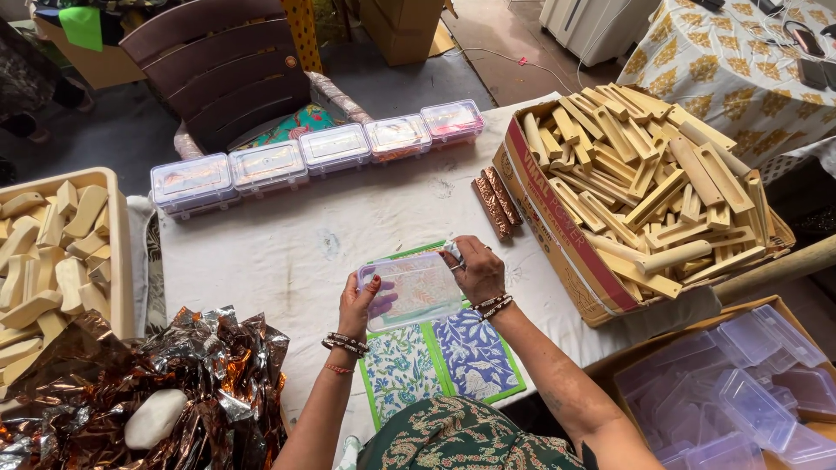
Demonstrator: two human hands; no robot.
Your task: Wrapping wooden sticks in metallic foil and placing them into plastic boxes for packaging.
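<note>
My left hand [356, 304] grips the left end of a clear plastic box [413, 290] held over the table. Its right end is held by my right hand [476, 271], fingers curled over the far corner. Under the box lies a printed card with green borders and blue and green patterned panels [440, 361]. Both wrists wear bangles.
A row of closed clear boxes [313, 152] lines the far table edge. Two brown glittery sticks [495, 203] lie beside a cardboard carton of wooden pieces [636, 183]. A tray of wooden pieces [52, 252] and crumpled foil [157, 374] sit left; empty clear boxes [740, 392] right.
</note>
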